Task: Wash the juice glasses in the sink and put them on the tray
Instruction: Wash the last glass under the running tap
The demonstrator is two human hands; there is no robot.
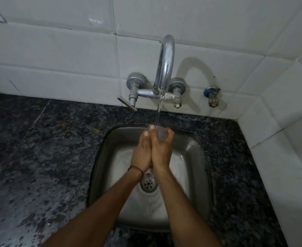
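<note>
- The head view looks from above the person's own forearms, forward and steeply down onto the sink (196, 157), which fills the lower middle of the frame.
- It faces the white tiled wall (57, 50) across the upper part, with the tap (166, 65) at centre.
- It is close: the left hand (141, 150) and right hand (161, 150), together at the juice glass (162, 135), sit at mid-frame, and both forearms run out through the bottom edge.
- The lens is wide: tile lines bend, a side wall slants down the right edge, and the worktop (39, 157) spreads across the left.
</note>
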